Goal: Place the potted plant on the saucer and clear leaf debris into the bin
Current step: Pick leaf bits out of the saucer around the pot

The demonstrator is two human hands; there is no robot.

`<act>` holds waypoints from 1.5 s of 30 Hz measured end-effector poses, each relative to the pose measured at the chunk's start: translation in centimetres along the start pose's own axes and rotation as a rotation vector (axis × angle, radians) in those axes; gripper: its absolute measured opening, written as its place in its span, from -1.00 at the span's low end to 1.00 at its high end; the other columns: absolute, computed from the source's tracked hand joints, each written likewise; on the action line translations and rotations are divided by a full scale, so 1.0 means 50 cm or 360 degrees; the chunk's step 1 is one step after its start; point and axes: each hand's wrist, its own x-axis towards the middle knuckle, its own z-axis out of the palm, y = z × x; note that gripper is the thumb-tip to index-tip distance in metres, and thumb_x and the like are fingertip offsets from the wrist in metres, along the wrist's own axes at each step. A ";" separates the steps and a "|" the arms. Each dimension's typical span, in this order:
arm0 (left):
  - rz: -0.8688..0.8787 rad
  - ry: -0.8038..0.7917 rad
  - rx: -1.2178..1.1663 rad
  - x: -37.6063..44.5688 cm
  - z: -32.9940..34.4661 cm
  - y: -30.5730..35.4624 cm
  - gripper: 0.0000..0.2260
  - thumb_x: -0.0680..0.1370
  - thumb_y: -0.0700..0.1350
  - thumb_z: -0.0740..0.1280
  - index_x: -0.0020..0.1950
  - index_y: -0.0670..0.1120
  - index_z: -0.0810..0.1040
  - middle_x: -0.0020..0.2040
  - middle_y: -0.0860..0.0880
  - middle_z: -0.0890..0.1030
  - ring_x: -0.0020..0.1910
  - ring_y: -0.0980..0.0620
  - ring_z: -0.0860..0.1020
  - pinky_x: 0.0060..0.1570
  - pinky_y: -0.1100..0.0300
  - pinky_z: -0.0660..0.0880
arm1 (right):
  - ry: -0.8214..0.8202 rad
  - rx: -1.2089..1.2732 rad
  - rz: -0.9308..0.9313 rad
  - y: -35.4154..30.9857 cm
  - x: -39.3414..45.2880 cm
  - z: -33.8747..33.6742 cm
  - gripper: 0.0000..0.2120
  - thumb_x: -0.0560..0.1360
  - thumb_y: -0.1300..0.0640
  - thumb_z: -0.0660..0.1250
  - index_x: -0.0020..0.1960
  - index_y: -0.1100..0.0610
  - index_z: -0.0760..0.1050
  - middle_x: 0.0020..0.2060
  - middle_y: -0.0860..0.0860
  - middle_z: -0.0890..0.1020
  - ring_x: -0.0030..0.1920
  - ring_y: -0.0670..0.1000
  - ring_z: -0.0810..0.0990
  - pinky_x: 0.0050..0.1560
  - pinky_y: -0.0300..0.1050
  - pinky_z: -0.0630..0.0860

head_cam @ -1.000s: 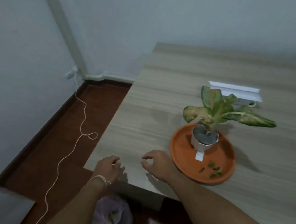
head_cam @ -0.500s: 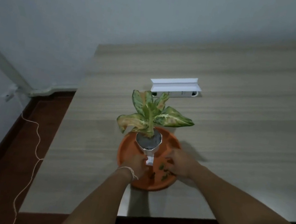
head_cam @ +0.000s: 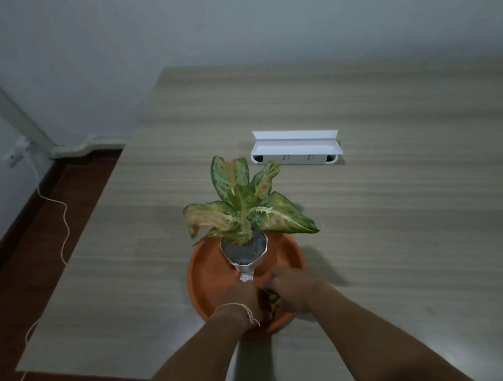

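Both hands (head_cam: 266, 295) work inside the saucer (head_cam: 208, 269), near the table (head_cam: 399, 246) edge.

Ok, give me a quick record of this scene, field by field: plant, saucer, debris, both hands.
plant: variegated green plant in white faceted pot, upright on the saucer
saucer: round orange plastic saucer, on the wood-grain table
debris: green leaf scraps in the saucer's near part, between the hands
left hand: in saucer, grip hidden
right hand: over scraps, grip unclear
bin: not in view

Orange saucer (head_cam: 208, 269); white pot (head_cam: 243, 263) with grey soil; leaves (head_cam: 240, 208) green, speckled, cream and pinkish-brown blotched. Pale wood-grain striped surface (head_cam: 404, 214), white power strip (head_cam: 296, 148), reddish-brown floor (head_cam: 19, 252).
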 end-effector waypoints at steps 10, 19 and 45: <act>-0.0071 0.0127 -0.0081 0.044 0.034 0.002 -0.79 0.48 -0.05 0.26 -0.06 -0.15 0.58 -0.02 -0.18 0.65 0.01 -0.20 0.60 -0.01 0.04 0.52 | 0.0020 -0.0057 -0.0148 -0.003 0.002 -0.005 -0.74 0.48 0.28 0.29 0.14 0.27 0.61 0.14 0.24 0.61 0.14 0.25 0.55 0.11 0.08 0.52; -0.0084 0.0101 -0.0151 0.052 0.031 -0.014 -0.76 0.53 -0.09 0.25 0.04 -0.23 0.57 0.11 -0.26 0.60 0.14 -0.25 0.55 0.13 0.00 0.51 | 0.0099 0.0099 -0.0018 0.002 -0.010 0.003 -0.79 0.50 0.18 0.30 0.04 0.21 0.65 -0.02 0.20 0.68 -0.02 0.22 0.61 -0.12 -0.06 0.43; -0.0205 0.0445 -0.0586 -0.038 -0.087 -0.180 -0.87 0.35 -0.21 0.37 -0.23 -0.12 0.73 -0.19 -0.11 0.73 -0.13 -0.09 0.66 -0.01 0.09 0.62 | 0.0446 0.0443 0.0096 -0.034 -0.015 -0.043 -0.84 0.44 0.14 0.34 -0.14 0.12 0.70 -0.25 0.06 0.72 -0.24 0.04 0.61 -0.17 -0.08 0.53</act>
